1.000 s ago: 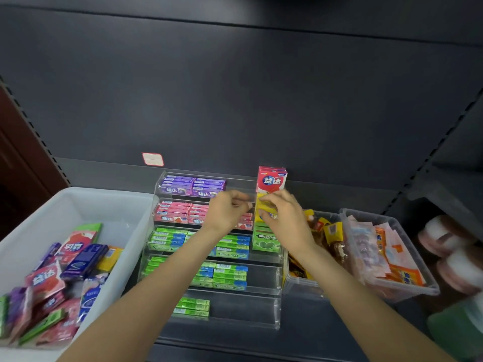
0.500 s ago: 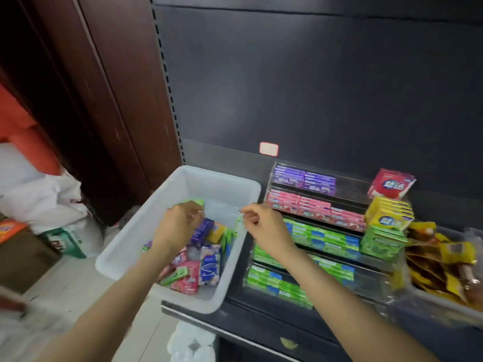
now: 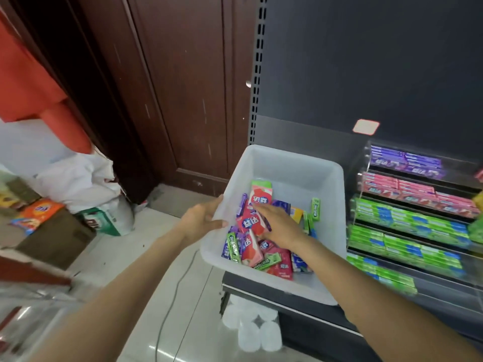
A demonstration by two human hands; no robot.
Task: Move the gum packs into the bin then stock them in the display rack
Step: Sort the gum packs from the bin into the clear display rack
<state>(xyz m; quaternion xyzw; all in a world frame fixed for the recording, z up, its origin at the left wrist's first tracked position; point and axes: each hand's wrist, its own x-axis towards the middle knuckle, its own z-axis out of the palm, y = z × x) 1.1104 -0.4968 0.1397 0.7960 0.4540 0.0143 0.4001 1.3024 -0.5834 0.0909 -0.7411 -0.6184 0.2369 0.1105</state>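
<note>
Right hand (image 3: 281,226) is reaching into the white bin (image 3: 300,163), fingers spread and resting on loose gum packs (image 3: 252,223) without gripping yet, probably choosing one; left hand (image 3: 201,218) is gripping the rim to steady it beside the display rack (image 3: 418,212).

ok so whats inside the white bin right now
The white bin holds a loose heap of gum packs: pink, green, purple, blue and yellow. The right hand reaches in over them and hides those beneath it. The left hand grips the rim.
</note>
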